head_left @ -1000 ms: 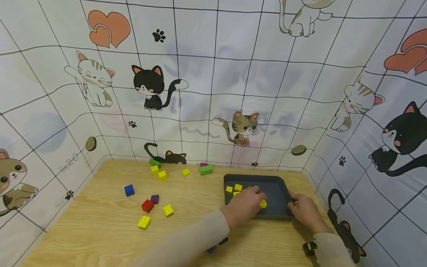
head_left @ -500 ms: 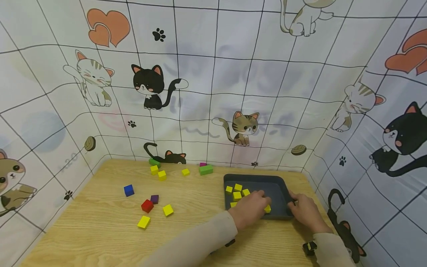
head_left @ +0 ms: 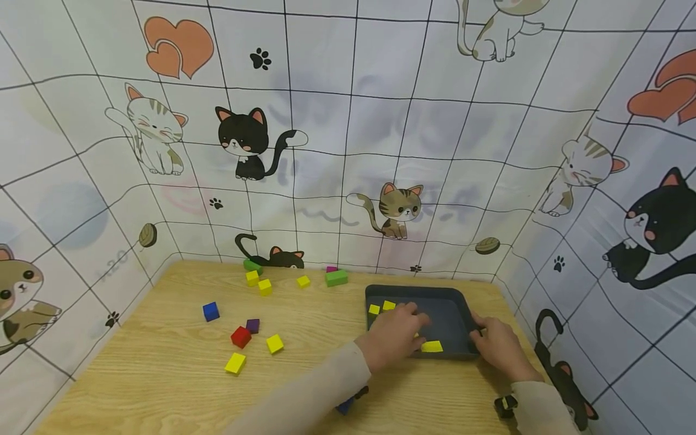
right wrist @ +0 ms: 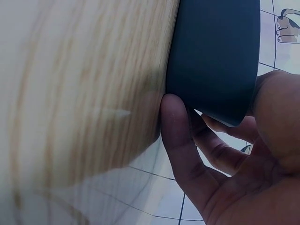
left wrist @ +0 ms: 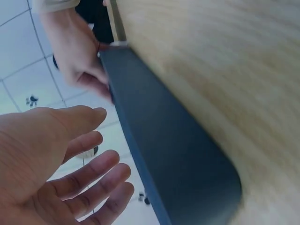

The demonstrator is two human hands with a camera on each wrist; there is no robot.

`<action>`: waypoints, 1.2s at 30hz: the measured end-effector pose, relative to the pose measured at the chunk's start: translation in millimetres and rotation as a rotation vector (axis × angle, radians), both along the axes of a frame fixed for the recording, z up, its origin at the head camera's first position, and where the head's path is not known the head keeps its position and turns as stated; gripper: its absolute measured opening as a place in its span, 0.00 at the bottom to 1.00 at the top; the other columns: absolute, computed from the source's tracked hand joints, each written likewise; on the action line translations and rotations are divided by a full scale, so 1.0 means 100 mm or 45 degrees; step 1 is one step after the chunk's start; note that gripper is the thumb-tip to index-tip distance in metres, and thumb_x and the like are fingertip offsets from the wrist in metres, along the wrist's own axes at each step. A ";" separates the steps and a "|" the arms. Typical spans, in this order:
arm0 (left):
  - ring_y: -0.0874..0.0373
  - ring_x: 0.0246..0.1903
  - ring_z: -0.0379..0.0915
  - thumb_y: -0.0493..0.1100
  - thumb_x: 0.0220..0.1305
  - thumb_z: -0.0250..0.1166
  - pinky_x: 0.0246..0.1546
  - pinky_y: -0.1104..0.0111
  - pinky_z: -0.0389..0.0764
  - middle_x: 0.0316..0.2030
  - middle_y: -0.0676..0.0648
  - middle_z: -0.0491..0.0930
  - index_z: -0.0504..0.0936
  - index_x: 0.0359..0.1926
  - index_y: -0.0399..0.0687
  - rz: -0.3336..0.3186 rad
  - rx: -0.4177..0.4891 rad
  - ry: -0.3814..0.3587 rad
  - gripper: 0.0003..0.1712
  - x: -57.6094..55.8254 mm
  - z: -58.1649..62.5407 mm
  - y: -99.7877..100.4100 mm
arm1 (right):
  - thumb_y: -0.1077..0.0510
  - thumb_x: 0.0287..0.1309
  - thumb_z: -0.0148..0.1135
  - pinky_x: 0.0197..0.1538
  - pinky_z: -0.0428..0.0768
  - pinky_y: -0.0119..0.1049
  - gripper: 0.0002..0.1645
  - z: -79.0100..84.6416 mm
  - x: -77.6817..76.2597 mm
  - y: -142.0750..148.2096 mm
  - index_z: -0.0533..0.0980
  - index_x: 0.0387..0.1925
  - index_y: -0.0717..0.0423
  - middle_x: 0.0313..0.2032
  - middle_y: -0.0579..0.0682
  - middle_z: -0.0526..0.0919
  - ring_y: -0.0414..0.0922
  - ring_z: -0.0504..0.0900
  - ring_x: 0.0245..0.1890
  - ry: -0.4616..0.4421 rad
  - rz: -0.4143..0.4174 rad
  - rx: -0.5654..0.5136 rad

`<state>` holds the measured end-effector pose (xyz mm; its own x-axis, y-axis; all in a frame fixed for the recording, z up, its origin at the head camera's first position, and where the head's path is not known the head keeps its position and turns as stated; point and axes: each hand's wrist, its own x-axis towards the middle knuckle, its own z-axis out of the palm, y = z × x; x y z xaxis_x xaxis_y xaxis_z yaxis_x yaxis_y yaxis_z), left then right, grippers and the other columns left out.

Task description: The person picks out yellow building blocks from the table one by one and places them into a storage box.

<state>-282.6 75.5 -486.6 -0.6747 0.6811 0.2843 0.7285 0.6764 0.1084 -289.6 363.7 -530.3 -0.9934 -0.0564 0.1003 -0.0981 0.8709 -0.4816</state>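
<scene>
A dark grey tray stands at the right of the table. My right hand grips its right side, with one finger low against the outer wall in the right wrist view. My left hand is over the tray's front left part, its fingers apart and loosely bent. The left wrist view shows nothing between those fingers. Two yellow blocks show at the tray's back left. More yellow lies along its front wall, just right of my left hand, which hides part of the inside.
On the left of the table are a blue cube, a red cube, a purple cube and several yellow cubes. Green blocks sit near the back edge. A blue piece lies under my left forearm.
My left hand has moved a little left and back from the yellow at the front wall, and covers blocks that showed before. My right hand stays on the tray.
</scene>
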 end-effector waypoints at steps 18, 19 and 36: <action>0.60 0.34 0.74 0.56 0.65 0.69 0.32 0.70 0.80 0.46 0.50 0.77 0.81 0.59 0.55 0.360 0.082 0.000 0.24 -0.39 -0.08 -1.19 | 0.63 0.64 0.58 0.14 0.65 0.37 0.31 0.00 0.01 -0.01 0.68 0.68 0.65 0.53 0.70 0.79 0.41 0.61 0.10 -0.003 -0.008 0.013; 0.59 0.36 0.74 0.57 0.65 0.68 0.33 0.69 0.80 0.47 0.50 0.77 0.81 0.59 0.55 0.376 0.082 0.005 0.24 -0.40 -0.09 -1.27 | 0.63 0.64 0.58 0.14 0.65 0.37 0.31 0.00 0.01 -0.02 0.67 0.68 0.65 0.55 0.71 0.77 0.42 0.61 0.10 0.001 -0.008 0.013; 0.49 0.38 0.76 0.50 0.63 0.71 0.37 0.56 0.84 0.55 0.39 0.73 0.78 0.62 0.47 0.701 0.262 -0.083 0.29 -0.47 -0.13 -2.52 | 0.63 0.65 0.58 0.14 0.65 0.36 0.32 0.00 0.02 -0.04 0.66 0.70 0.64 0.28 0.56 0.81 0.42 0.62 0.10 -0.020 -0.006 0.013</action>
